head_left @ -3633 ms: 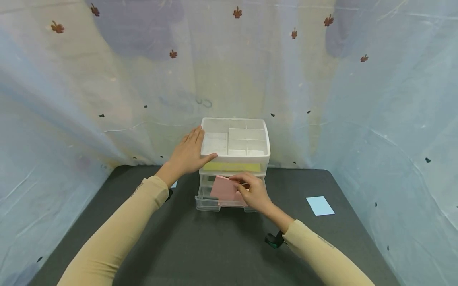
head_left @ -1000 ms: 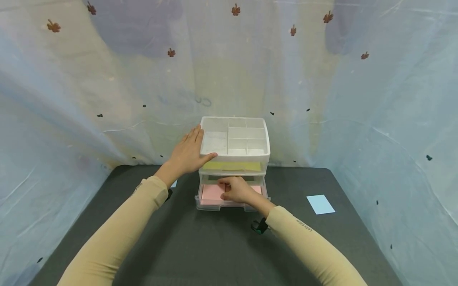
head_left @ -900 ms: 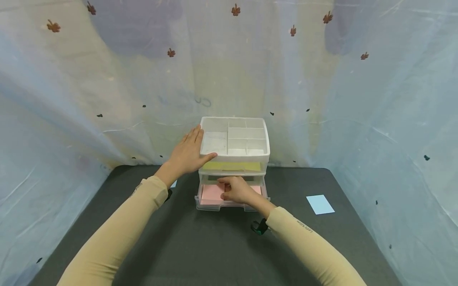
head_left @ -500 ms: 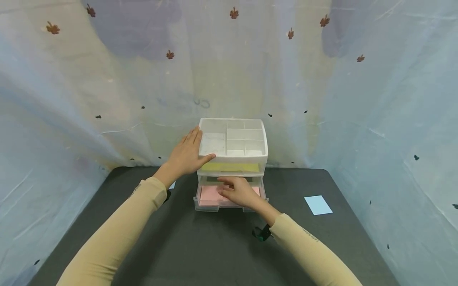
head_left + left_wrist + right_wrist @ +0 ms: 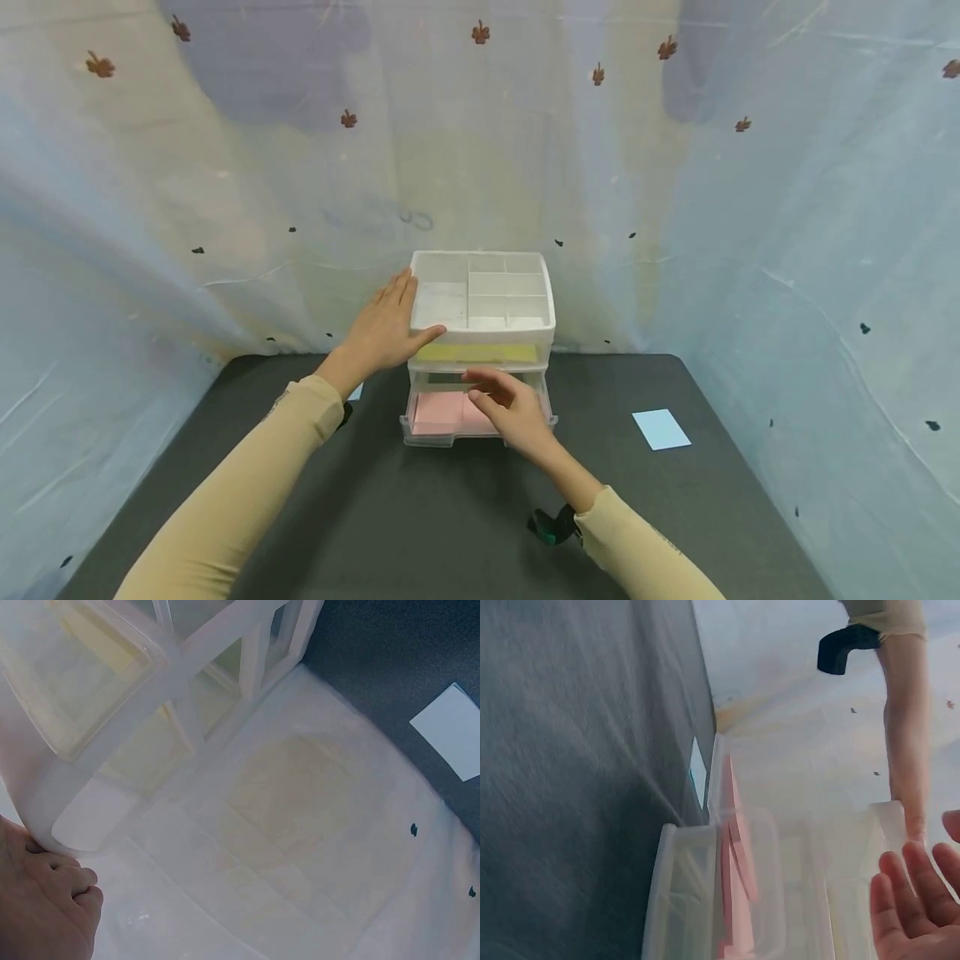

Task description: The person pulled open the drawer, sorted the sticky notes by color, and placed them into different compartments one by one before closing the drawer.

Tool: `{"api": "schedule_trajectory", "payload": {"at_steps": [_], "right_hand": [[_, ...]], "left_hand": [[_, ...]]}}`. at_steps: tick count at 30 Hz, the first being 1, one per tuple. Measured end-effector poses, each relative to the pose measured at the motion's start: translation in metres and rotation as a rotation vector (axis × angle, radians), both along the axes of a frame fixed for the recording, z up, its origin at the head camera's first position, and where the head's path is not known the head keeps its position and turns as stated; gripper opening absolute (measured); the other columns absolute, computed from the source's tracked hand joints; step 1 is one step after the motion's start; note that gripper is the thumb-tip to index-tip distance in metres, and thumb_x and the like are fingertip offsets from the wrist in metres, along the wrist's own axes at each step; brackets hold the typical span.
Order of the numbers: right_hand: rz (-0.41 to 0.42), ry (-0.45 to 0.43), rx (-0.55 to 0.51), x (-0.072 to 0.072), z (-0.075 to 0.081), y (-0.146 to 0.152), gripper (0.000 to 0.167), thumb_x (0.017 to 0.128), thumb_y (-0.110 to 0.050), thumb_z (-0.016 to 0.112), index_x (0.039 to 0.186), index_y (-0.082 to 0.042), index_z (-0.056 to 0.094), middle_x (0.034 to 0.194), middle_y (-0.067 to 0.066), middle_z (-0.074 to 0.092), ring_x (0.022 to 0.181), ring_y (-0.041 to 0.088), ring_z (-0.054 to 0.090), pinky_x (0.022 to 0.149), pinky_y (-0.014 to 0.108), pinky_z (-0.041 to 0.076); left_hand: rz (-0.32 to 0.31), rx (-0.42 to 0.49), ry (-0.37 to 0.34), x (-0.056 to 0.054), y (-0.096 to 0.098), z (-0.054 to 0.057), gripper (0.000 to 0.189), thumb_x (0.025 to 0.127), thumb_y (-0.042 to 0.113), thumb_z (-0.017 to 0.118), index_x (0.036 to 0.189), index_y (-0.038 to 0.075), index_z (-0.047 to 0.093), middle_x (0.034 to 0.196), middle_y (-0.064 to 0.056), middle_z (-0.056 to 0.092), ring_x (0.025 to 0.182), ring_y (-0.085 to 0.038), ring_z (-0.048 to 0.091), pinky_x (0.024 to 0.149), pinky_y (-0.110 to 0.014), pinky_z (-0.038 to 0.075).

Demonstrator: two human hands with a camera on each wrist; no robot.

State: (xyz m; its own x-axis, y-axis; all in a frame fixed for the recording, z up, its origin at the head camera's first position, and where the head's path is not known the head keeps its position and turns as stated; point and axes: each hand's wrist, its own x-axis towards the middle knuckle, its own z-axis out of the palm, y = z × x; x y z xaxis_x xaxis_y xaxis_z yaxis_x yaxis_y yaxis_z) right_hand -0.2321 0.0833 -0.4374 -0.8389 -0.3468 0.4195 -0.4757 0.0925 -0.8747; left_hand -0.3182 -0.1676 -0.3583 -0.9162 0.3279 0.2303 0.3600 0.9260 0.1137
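A white plastic drawer organizer (image 5: 483, 337) with a divided top tray stands at the table's back. My left hand (image 5: 378, 332) rests along its left side, fingers straight and thumb over the front rim. Pink paper squares (image 5: 438, 408) lie in the pulled-out clear lower drawer (image 5: 429, 440), side by side; in the right wrist view the pink squares (image 5: 739, 862) overlap and one tilts. My right hand (image 5: 521, 421) hovers over the drawer's right part, fingers loosely bent and holding nothing, hiding some of the pink paper. Yellow paper (image 5: 480, 353) shows through the closed upper drawer.
A light blue paper square (image 5: 662, 429) lies on the dark table (image 5: 420, 533) at the right. Another blue sheet (image 5: 357, 392) is partly hidden behind the left wrist. A patterned curtain (image 5: 480, 150) hangs behind and at both sides.
Earlier my right hand pinched a pink square over the drawer, then set it down inside. It has since let go and drawn back slightly. My left hand stays on the organizer.
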Motion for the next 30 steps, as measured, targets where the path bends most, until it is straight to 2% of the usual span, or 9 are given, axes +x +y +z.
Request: {"api": "schedule_trajectory", "payload": {"at_steps": [4, 10, 15, 19, 30], "right_hand": [[0.005, 0.017, -0.097, 0.010, -0.007, 0.005, 0.033, 0.104, -0.006, 0.064, 0.136, 0.000, 0.065, 0.130, 0.018, 0.069, 0.118, 0.036, 0.067, 0.098, 0.026, 0.056], [-0.011, 0.020, -0.145, 0.027, -0.020, 0.009, 0.029, 0.103, -0.005, 0.065, 0.131, 0.002, 0.066, 0.128, 0.019, 0.069, 0.114, 0.029, 0.070, 0.097, 0.027, 0.057], [0.018, -0.007, -0.178, 0.039, -0.033, 0.010, 0.026, 0.102, -0.002, 0.065, 0.128, 0.002, 0.068, 0.127, 0.021, 0.069, 0.113, 0.036, 0.070, 0.095, 0.028, 0.058], [0.039, -0.052, -0.173, 0.047, -0.044, 0.009, 0.026, 0.102, -0.004, 0.065, 0.127, 0.003, 0.068, 0.127, 0.021, 0.069, 0.112, 0.041, 0.069, 0.095, 0.028, 0.058], [0.023, -0.182, -0.138, 0.053, -0.085, 0.004, 0.025, 0.103, -0.007, 0.066, 0.125, 0.004, 0.069, 0.125, 0.022, 0.070, 0.108, 0.034, 0.072, 0.090, 0.026, 0.060]], "left_hand": [[-0.001, -0.005, 0.010, -0.001, -0.001, -0.001, 0.107, 0.100, 0.073, 0.046, 0.165, -0.004, 0.010, 0.174, -0.020, 0.001, 0.160, -0.037, 0.007, 0.128, -0.054, 0.015], [0.000, -0.008, 0.005, -0.001, -0.002, -0.001, 0.107, 0.100, 0.073, 0.045, 0.165, -0.004, 0.009, 0.173, -0.021, 0.001, 0.160, -0.038, 0.007, 0.129, -0.054, 0.014], [-0.002, -0.012, 0.008, 0.000, -0.001, 0.000, 0.106, 0.101, 0.072, 0.046, 0.165, -0.005, 0.010, 0.173, -0.022, 0.001, 0.160, -0.038, 0.008, 0.128, -0.054, 0.015], [-0.003, -0.017, 0.005, 0.002, -0.001, 0.001, 0.106, 0.101, 0.071, 0.046, 0.165, -0.005, 0.009, 0.173, -0.022, 0.001, 0.160, -0.038, 0.007, 0.128, -0.054, 0.015], [-0.012, -0.017, -0.003, 0.001, -0.001, 0.000, 0.107, 0.101, 0.073, 0.044, 0.165, -0.003, 0.006, 0.173, -0.021, 0.000, 0.160, -0.037, 0.004, 0.129, -0.054, 0.014]]}}
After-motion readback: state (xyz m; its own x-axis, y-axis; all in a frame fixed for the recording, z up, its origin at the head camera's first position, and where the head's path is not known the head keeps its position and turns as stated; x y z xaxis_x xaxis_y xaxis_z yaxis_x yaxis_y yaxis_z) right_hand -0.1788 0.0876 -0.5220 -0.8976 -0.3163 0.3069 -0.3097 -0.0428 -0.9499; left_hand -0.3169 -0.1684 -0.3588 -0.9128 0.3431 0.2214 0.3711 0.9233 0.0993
